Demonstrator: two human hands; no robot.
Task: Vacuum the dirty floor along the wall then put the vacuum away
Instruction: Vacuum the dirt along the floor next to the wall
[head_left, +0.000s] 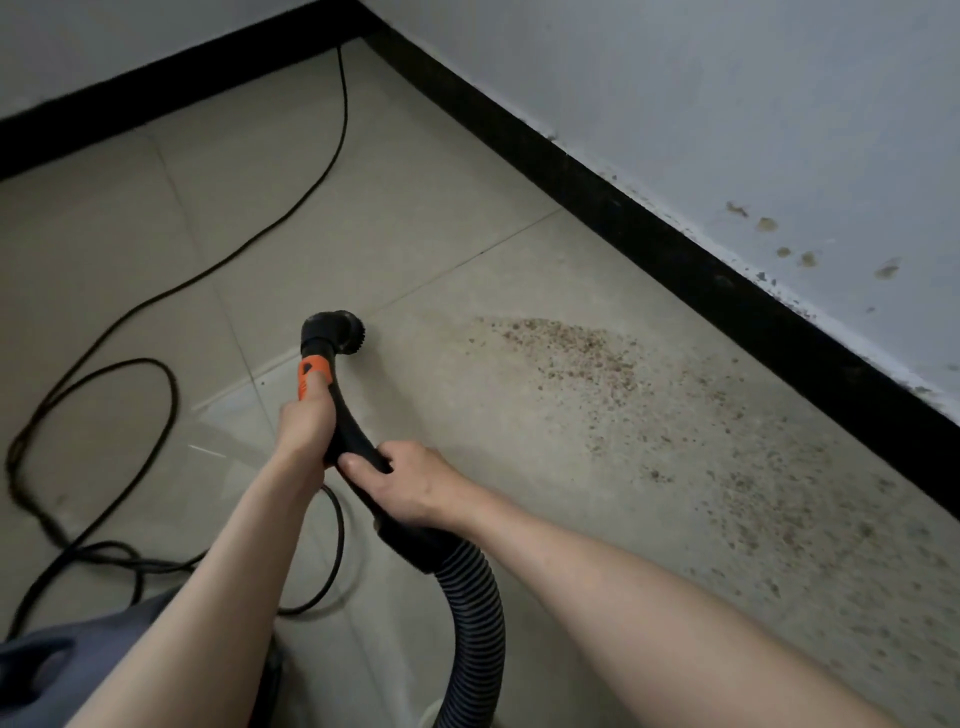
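The curved black vacuum handle (347, 415) is held at the centre of the frame by both hands: the left hand (306, 421) is wrapped around its upper part just below the orange collar (313, 375), and the right hand (402, 483) is curled around its lower part, where the ribbed hose (475, 618) begins. The round brush head (340, 332) is pointed at the tiled floor (415, 234), just left of the scattered brown dirt (649, 415), which runs along the black skirting (675, 249) toward the lower right. None of the dirt appears to have been lifted yet. The black cable (171, 395) lies looped at the left, close to the arms; it could be snagged or dragged as the brush is swept right. Grit tight against the skirting could be missed by the round head.
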